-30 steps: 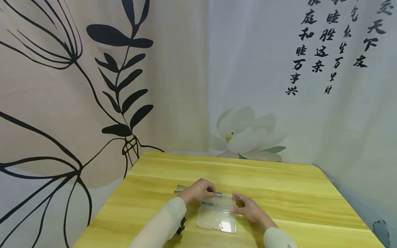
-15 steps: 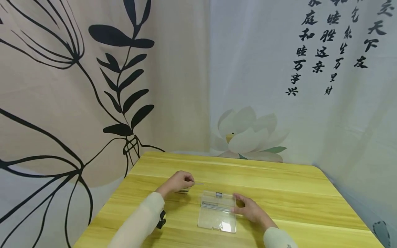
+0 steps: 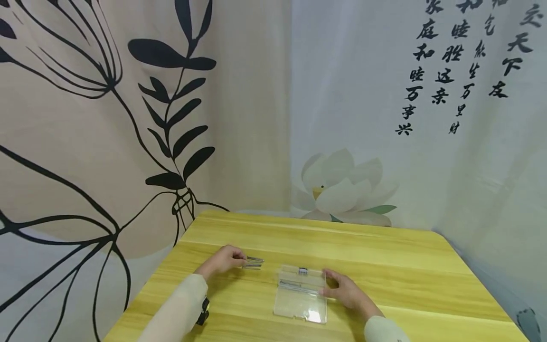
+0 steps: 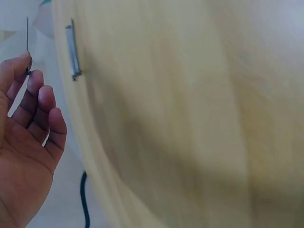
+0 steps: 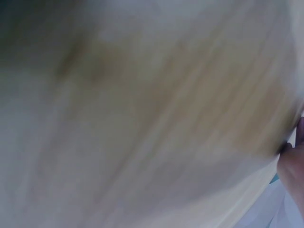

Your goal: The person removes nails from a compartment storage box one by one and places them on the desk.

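Head view, from where I stand: pale cloth (image 3: 252,109) with dark printed leaves (image 3: 183,112) fills the left side, behind a yellow table (image 3: 384,270). Low and left of centre, a cream sleeve (image 3: 176,309) with a black fitting (image 3: 202,311) by the cuff leads up to the person's left hand (image 3: 223,260). The left wrist view shows its grip best: thumb and forefinger are together, pinching a nail (image 4: 27,35) that points up near the upper left corner, the other fingers loosely bent below. Just right of it there, more nails (image 4: 73,52) lie close together on the table, near its edge. In the head view that bunch is just by the fingertips.

At lower centre, a clear box (image 3: 295,305) lies opened out flat, glare on its near half, a small dark patch (image 3: 302,271) in the far half; I can't make out what that is. Above it on the cloth is a white flower (image 3: 342,183). The right hand (image 3: 347,290) has its thumb and fingers bent about the box's right edge, clamped on it; its own wrist view is badly blurred. Black characters (image 3: 453,53) run down the cloth at upper right.
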Available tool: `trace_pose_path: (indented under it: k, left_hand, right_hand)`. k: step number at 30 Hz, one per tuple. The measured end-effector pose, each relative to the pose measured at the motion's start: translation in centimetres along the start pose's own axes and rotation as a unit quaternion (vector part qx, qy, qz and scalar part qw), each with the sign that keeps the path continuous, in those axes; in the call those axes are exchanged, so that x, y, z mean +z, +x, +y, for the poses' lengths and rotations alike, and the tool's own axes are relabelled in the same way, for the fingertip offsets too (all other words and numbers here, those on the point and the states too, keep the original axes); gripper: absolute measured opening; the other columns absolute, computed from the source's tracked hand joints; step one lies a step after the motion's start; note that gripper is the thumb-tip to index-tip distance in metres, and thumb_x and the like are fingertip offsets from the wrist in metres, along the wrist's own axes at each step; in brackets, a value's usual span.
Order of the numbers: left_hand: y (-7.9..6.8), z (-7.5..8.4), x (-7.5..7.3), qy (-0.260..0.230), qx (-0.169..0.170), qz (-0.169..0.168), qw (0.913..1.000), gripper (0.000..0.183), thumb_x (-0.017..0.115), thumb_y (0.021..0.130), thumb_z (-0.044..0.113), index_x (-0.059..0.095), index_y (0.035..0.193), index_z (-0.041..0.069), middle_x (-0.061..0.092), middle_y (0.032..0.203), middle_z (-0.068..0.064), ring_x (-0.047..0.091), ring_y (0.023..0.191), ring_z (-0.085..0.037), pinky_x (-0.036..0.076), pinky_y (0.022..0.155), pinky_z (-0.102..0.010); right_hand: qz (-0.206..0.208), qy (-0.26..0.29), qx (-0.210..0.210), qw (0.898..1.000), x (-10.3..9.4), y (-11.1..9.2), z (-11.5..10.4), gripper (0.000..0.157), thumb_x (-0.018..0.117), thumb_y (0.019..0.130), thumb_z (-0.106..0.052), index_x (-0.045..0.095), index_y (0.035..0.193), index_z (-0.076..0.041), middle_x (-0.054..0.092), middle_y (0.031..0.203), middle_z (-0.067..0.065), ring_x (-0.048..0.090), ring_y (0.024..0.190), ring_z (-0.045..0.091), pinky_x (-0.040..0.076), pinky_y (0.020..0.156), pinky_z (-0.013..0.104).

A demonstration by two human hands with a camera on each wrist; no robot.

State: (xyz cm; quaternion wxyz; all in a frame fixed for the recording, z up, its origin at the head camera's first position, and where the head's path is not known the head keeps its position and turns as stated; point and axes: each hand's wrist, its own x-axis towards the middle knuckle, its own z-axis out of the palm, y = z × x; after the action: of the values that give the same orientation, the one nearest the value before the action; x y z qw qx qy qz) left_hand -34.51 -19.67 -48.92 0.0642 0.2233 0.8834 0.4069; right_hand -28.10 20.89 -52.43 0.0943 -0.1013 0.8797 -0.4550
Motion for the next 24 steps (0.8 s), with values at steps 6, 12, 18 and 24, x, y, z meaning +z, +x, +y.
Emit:
trace_pose_path:
  k: [6,12,18,24]
  left_hand:
    - [-0.8,-0.9,0.4,-0.006,-0.033,0.003,0.9994,0.009,0.067,0.095,0.01,0.073,0.093,0.003,0.068,0.087,-0.007,0.054,0.073,-0.016,0.045,0.062,-0.029]
    - [-1.0,-1.2,1.0,-0.007,-0.035,-0.001,0.9994,0.008,0.069,0.094,0.009,0.072,0.092,0.002,0.067,0.083,-0.008,0.053,0.07,-0.018,0.044,0.06,-0.03]
    - [-0.9,-1.5,1.3,0.001,-0.046,0.003,0.9989,0.008,0.069,0.094,0.009,0.071,0.089,0.004,0.064,0.079,-0.006,0.049,0.067,-0.016,0.042,0.058,-0.029]
    - [-0.7,-1.5,1.6,0.017,-0.065,0.018,0.9976,0.007,0.071,0.093,0.011,0.072,0.088,0.006,0.064,0.08,-0.003,0.05,0.069,-0.014,0.042,0.061,-0.03]
  right_hand:
    - [0.001,-0.005,0.001,1.0,0.0,-0.1,0.0,0.077,0.077,0.086,-0.033,0.043,0.149,-0.005,0.043,0.149,0.021,0.028,0.139,0.05,0.019,0.108,0.068]
    - [0.004,-0.01,0.005,1.0,-0.2,-0.2,0.0,0.076,0.077,0.086,-0.033,0.044,0.149,-0.005,0.044,0.149,0.021,0.028,0.139,0.05,0.018,0.108,0.069]
    - [0.005,-0.008,0.005,1.0,-0.2,-0.2,-0.1,0.076,0.077,0.086,-0.033,0.044,0.148,-0.005,0.044,0.148,0.021,0.028,0.139,0.05,0.018,0.108,0.068]
    - [0.004,0.002,0.009,1.0,0.1,-0.1,0.0,0.075,0.077,0.086,-0.031,0.044,0.148,-0.004,0.044,0.148,0.022,0.027,0.14,0.05,0.017,0.109,0.068]
